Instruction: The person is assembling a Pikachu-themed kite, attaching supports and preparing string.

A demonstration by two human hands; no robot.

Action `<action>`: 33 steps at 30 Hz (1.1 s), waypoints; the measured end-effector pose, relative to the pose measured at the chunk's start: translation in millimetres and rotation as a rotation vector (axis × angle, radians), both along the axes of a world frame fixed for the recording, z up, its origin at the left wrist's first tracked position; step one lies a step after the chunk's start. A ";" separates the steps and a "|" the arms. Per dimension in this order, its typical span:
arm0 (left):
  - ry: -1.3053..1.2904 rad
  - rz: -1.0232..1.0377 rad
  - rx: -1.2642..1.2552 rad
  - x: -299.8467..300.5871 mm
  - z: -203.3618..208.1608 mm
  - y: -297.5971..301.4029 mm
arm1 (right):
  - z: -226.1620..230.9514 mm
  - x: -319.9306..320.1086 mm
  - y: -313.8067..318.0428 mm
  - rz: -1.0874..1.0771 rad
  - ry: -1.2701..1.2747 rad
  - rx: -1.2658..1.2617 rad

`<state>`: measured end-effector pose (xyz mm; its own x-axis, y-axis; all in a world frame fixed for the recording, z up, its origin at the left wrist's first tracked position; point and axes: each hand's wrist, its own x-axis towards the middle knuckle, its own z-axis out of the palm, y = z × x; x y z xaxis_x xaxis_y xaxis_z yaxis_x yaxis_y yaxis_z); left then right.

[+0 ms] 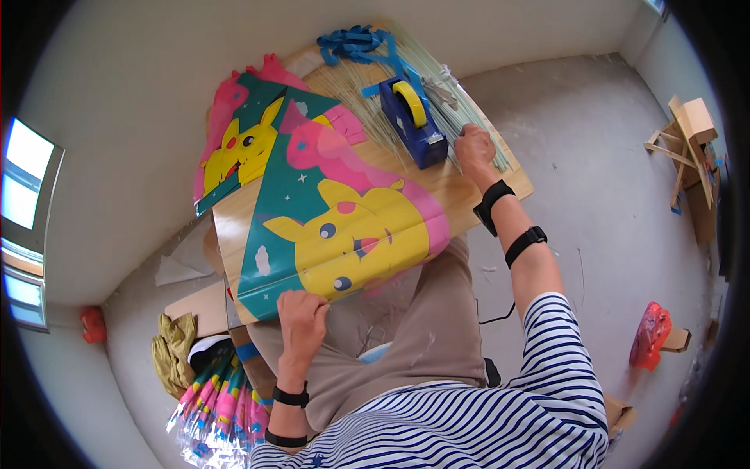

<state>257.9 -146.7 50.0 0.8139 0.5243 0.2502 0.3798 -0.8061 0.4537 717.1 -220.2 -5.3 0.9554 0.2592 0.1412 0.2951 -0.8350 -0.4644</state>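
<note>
Concrete floor, rough and grey (578, 227), is spreading toward plain pale walls (539, 31), its outer stretches vanishing into the view's dark rim. On a flat board of light-grained wood (233, 234), various things are covering most of the surface. A thin, glossy plastic-like sheet printed in green, pink and yellow with a long-eared cartoon figure (375, 250) is lying across the near half, glare and creases crossing it. A similar printed sheet (254, 148) is lying farther left, the nearer one partly hiding it. Slender, straight, pale-green rods (410, 59) are running along the far right side. A blocky dark-blue tape dispenser with a yellow ring (428, 152) is standing before them, blocking some from sight. Flat blue strips (351, 45) are tangling in loops at the far edge. The left hand (302, 324) is curling its fingers together at the near sheet's lower edge; I cannot tell whether they are pinching it. The right hand (475, 152) is folding its fingers inward over the rods, beside the dispenser; its knuckles are hiding any grip.
</note>
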 end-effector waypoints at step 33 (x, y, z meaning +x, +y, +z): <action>-0.694 0.061 -1.060 64.7 48.3 53.3 | 80.7 -169.0 -168.1 0.292 0.838 1.020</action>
<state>322.6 -93.4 98.4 0.6479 0.7602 0.0486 -0.1720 0.0839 0.9815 548.1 -388.3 75.4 0.7769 0.5962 -0.2024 -0.2746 0.0315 -0.9610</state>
